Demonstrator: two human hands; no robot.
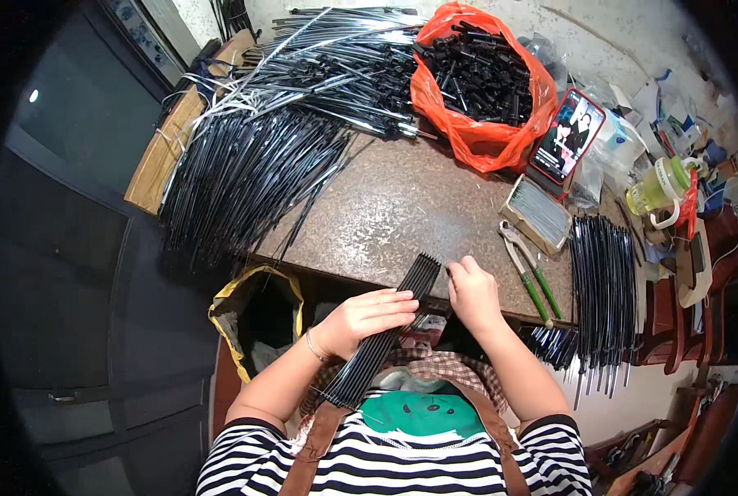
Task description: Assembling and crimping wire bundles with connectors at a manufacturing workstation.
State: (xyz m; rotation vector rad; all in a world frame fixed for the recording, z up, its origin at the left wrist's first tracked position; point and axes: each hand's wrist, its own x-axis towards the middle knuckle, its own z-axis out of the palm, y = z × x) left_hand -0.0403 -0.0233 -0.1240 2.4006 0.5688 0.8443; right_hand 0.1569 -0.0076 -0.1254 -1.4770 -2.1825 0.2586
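Observation:
A flat bundle of thin black rods (377, 351) slants from my chest up to the table's front edge. My left hand (373, 318) lies across it with the fingers together, holding it. Just right of the bundle's upper end, my right hand (474, 293) is closed in a pinch at the table edge. A small dark bit shows at its fingertips, too small to name. Right of that hand, pliers with green handles (528, 273) lie on the brown speckled table (385, 198). Behind them sits a small open box of thin grey pins (538, 213).
Large piles of black rods (253, 165) cover the table's left and back. A red plastic bag (489, 149) holds small black parts. A phone (567, 136) leans beside it. More rods (604, 289) overhang at right. A yellow-rimmed bag (296, 285) stands below the front edge.

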